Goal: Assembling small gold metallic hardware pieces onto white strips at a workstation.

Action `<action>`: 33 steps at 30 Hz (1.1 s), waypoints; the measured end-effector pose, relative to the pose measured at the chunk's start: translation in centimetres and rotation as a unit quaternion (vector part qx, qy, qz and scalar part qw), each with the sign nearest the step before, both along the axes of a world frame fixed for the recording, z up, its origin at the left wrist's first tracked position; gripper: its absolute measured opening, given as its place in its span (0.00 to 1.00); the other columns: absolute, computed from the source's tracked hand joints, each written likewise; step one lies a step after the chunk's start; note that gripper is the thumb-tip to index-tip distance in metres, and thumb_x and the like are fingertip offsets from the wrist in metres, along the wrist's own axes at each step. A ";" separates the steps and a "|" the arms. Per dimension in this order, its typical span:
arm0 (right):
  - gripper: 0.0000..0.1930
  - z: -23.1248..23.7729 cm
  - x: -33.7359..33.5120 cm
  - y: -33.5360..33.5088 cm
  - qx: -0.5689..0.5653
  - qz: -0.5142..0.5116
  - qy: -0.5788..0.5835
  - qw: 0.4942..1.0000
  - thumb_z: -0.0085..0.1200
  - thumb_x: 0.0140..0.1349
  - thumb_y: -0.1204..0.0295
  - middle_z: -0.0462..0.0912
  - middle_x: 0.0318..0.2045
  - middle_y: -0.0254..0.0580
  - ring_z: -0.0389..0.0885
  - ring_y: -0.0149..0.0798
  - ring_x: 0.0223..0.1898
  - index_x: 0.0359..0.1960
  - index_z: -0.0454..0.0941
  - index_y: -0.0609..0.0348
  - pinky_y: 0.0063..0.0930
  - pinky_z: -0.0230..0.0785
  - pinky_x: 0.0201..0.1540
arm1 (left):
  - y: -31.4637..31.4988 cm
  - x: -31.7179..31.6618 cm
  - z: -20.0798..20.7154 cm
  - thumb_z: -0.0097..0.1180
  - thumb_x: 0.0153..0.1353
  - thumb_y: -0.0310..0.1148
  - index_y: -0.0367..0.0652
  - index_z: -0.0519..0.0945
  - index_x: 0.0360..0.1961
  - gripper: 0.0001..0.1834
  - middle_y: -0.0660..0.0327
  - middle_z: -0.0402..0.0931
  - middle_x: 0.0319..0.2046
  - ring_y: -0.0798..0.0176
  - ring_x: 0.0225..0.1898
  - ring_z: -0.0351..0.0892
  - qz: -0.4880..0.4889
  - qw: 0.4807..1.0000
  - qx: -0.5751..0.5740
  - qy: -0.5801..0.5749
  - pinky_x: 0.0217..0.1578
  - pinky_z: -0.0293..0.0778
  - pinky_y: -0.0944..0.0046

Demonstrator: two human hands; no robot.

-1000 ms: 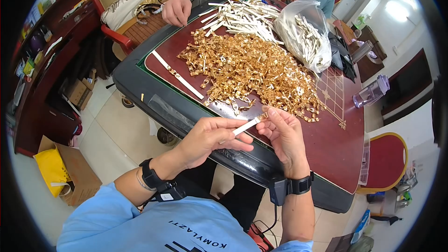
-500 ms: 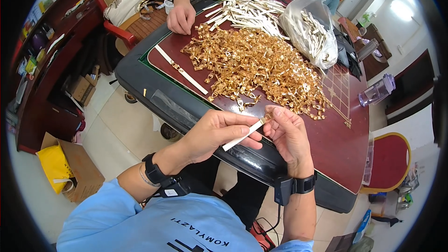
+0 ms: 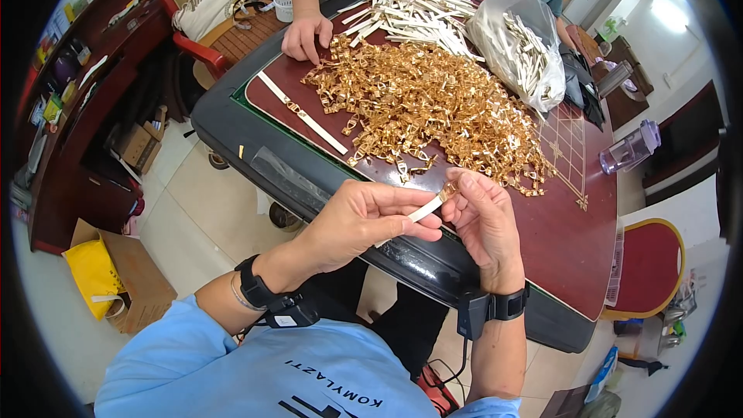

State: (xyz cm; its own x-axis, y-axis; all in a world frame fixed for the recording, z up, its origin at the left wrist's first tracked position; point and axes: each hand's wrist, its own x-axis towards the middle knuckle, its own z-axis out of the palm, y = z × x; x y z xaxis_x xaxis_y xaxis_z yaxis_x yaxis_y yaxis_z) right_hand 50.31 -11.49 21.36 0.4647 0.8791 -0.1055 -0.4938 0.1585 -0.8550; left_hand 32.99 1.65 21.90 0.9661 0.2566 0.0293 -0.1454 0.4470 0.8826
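Above the near table edge, my left hand is closed on a narrow white strap, its thumb on top and fingers beneath. The strap slants up to a gold buckle, pinched between the thumb and fingers of my right hand. Where strap and buckle meet, I cannot tell how far one passes through the other. Just beyond my hands spreads a large heap of gold buckles. Left of the heap lies a pair of white straps joined by gold hardware.
Loose white straps are piled at the far side, beside a clear plastic bag of more straps. Another person's hand rests at the heap's far left. A purple-tinted bottle stands at the right; a red chair is beyond the table edge.
The strap now looks bent between my hands, and less of its lower end shows. The other person's hand has shifted slightly right to the heap's edge.
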 end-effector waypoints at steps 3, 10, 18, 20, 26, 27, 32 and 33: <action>0.13 0.0 0.1 0.3 0.007 0.007 0.015 1.000 0.53 0.69 0.69 0.84 0.31 0.43 0.82 0.30 0.28 0.47 0.78 0.69 0.21 0.76 0.33 | 0.2 0.1 -0.2 0.52 0.64 0.21 0.27 0.72 0.58 0.20 0.43 0.81 0.45 0.50 0.49 0.83 0.002 1.000 0.001 -0.006 0.53 0.76 0.59; 0.12 -0.6 0.4 1.4 -0.002 0.008 0.042 0.999 0.54 0.69 0.69 0.85 0.32 0.44 0.84 0.30 0.28 0.45 0.79 0.67 0.20 0.78 0.33 | 1.3 0.1 -0.8 0.51 0.63 0.20 0.26 0.69 0.60 0.24 0.42 0.79 0.50 0.49 0.51 0.82 0.003 0.997 -0.079 -0.011 0.57 0.74 0.58; 0.11 -0.5 0.4 2.0 -0.021 0.002 0.044 0.999 0.54 0.68 0.69 0.85 0.31 0.43 0.84 0.30 0.28 0.44 0.79 0.67 0.20 0.79 0.33 | 1.6 0.0 -0.8 0.53 0.65 0.23 0.27 0.70 0.60 0.22 0.45 0.80 0.49 0.56 0.51 0.82 0.018 0.996 -0.078 -0.029 0.54 0.75 0.65; 0.11 -0.4 0.3 2.0 -0.021 0.001 0.045 0.999 0.55 0.68 0.69 0.85 0.31 0.43 0.84 0.31 0.28 0.44 0.79 0.67 0.20 0.79 0.33 | 1.6 0.1 -0.9 0.53 0.65 0.23 0.27 0.70 0.60 0.22 0.45 0.80 0.49 0.56 0.51 0.82 0.014 0.997 -0.070 -0.029 0.54 0.75 0.65; 0.11 -0.5 0.3 2.0 -0.022 -0.002 0.049 0.999 0.55 0.68 0.70 0.85 0.30 0.43 0.85 0.31 0.28 0.44 0.79 0.67 0.21 0.79 0.33 | 1.6 -0.1 -0.9 0.52 0.62 0.21 0.26 0.68 0.61 0.25 0.41 0.78 0.51 0.50 0.52 0.81 0.020 0.998 -0.062 -0.020 0.58 0.73 0.58; 0.11 -0.5 0.2 2.0 -0.020 -0.004 0.053 0.998 0.55 0.68 0.70 0.85 0.30 0.44 0.85 0.31 0.28 0.45 0.79 0.67 0.21 0.79 0.32 | 1.6 -0.1 -1.0 0.52 0.62 0.21 0.26 0.68 0.61 0.25 0.41 0.78 0.51 0.50 0.52 0.81 0.020 0.998 -0.062 -0.020 0.58 0.73 0.58; 0.11 -0.2 -0.3 1.6 -0.021 0.011 0.013 1.000 0.56 0.67 0.71 0.85 0.30 0.42 0.83 0.30 0.28 0.44 0.80 0.66 0.21 0.77 0.33 | 1.4 0.1 -0.4 0.51 0.65 0.23 0.25 0.71 0.58 0.21 0.45 0.80 0.46 0.53 0.47 0.84 0.034 0.999 -0.034 0.022 0.52 0.77 0.60; 0.11 0.0 -0.7 1.5 -0.022 0.016 -0.012 1.000 0.57 0.66 0.71 0.85 0.30 0.41 0.82 0.28 0.27 0.44 0.81 0.66 0.20 0.76 0.33 | 1.4 0.2 -0.5 0.51 0.65 0.23 0.25 0.71 0.58 0.21 0.45 0.80 0.46 0.53 0.47 0.84 0.031 0.999 -0.034 0.021 0.52 0.77 0.60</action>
